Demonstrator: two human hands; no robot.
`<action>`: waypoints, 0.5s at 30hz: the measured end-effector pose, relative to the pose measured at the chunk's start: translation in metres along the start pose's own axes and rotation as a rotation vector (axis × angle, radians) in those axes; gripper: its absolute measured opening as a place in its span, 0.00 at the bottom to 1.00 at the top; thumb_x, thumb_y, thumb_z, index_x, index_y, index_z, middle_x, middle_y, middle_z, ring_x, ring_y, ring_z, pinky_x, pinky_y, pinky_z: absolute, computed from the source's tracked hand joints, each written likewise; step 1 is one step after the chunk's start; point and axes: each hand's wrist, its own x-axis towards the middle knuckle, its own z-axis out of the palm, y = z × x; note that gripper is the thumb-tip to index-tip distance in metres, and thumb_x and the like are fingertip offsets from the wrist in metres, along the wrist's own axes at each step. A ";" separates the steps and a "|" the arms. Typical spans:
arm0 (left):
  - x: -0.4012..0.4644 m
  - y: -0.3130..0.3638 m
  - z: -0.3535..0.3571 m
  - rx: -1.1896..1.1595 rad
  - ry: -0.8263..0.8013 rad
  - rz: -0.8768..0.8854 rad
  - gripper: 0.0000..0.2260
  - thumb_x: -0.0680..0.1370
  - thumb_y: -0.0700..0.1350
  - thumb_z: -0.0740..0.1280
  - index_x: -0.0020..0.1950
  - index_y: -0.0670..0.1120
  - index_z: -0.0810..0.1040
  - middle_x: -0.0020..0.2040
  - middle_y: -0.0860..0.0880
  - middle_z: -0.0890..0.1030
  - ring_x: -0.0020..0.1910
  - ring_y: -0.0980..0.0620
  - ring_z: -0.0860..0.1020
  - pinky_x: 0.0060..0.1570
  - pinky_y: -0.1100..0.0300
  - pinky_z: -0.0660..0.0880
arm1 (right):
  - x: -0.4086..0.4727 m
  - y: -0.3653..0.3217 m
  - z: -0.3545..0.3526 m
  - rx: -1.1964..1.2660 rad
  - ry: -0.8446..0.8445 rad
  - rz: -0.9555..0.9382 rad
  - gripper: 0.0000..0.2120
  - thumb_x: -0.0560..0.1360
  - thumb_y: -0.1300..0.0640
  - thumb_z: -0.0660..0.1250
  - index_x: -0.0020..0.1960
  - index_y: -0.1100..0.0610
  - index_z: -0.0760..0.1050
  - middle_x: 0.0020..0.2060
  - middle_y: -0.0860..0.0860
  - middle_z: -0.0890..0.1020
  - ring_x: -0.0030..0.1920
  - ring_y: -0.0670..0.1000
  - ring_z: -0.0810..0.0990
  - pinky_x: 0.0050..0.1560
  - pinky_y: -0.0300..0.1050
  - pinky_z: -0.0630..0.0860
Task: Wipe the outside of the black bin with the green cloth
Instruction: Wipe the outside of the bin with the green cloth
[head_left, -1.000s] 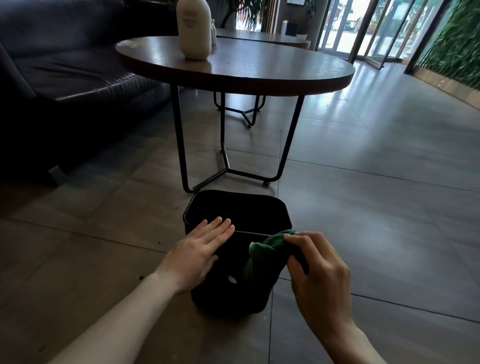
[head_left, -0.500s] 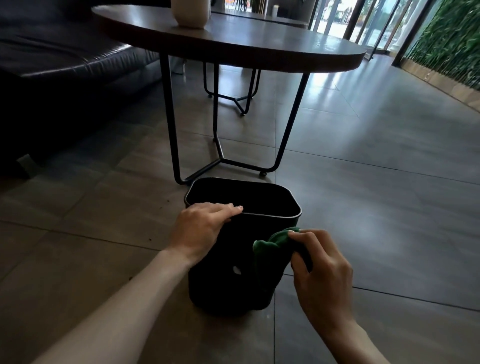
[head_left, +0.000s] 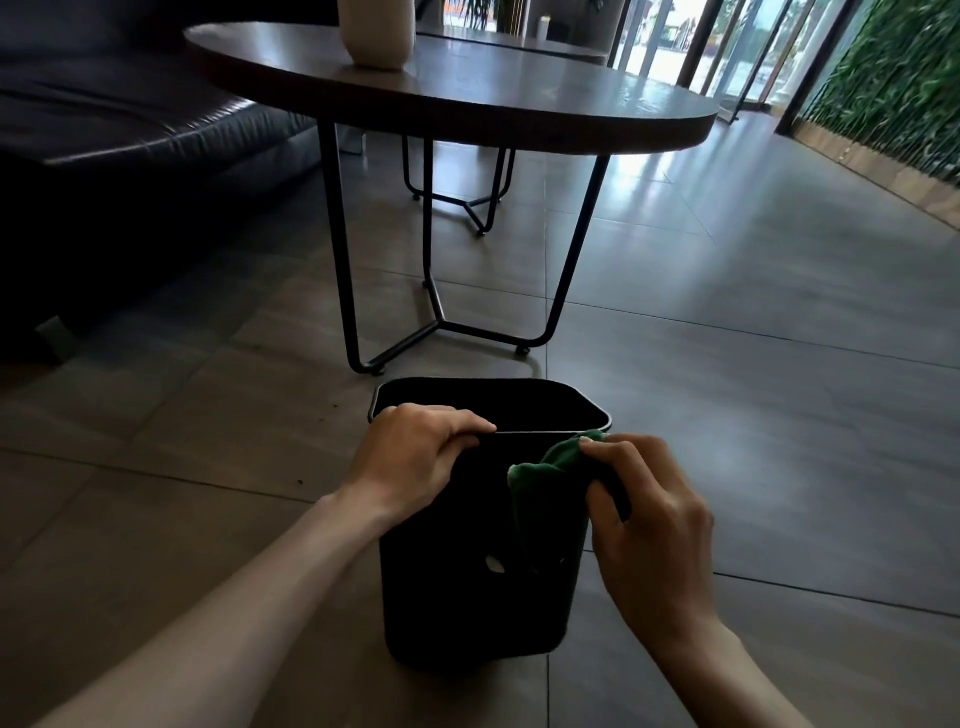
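Note:
The black bin (head_left: 457, 597) stands upright on the tiled floor just in front of me, its open top facing up. My left hand (head_left: 415, 457) grips the near rim at its left corner, fingers curled over the edge. My right hand (head_left: 649, 514) holds the bunched green cloth (head_left: 545, 483) against the near outer wall, close to the right corner and just under the rim. Part of the cloth hangs down the bin's side. A small pale mark shows low on the near wall.
A round wooden table (head_left: 519, 98) on thin black metal legs (head_left: 431, 291) stands right behind the bin, with a pale vase (head_left: 376, 31) on it. A dark leather sofa (head_left: 104, 156) fills the left. Tiled floor (head_left: 779, 364) stretches right toward glass doors and a green plant wall.
My left hand went from resting flat on the rim to curling over it and gripping. My view has dropped lower and closer. The cloth hand has stayed near the bin's right corner.

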 end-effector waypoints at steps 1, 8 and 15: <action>-0.001 0.000 -0.001 -0.008 0.000 -0.010 0.11 0.78 0.45 0.71 0.57 0.57 0.85 0.53 0.59 0.86 0.53 0.58 0.84 0.55 0.59 0.79 | 0.000 0.000 0.000 0.004 0.001 0.000 0.11 0.74 0.68 0.73 0.55 0.59 0.82 0.50 0.51 0.81 0.45 0.54 0.81 0.39 0.52 0.80; -0.014 0.013 0.005 -0.020 -0.062 -0.001 0.10 0.77 0.43 0.72 0.56 0.54 0.86 0.52 0.56 0.87 0.53 0.55 0.84 0.55 0.55 0.79 | -0.011 -0.001 -0.003 0.028 -0.019 -0.011 0.12 0.74 0.69 0.73 0.55 0.59 0.83 0.51 0.52 0.81 0.47 0.55 0.83 0.41 0.53 0.81; -0.025 0.031 0.005 -0.027 -0.114 0.044 0.10 0.77 0.44 0.72 0.56 0.55 0.86 0.49 0.58 0.87 0.49 0.56 0.85 0.50 0.54 0.80 | -0.016 0.001 -0.011 0.029 -0.015 -0.013 0.13 0.73 0.69 0.73 0.56 0.58 0.83 0.53 0.52 0.82 0.51 0.55 0.83 0.44 0.52 0.81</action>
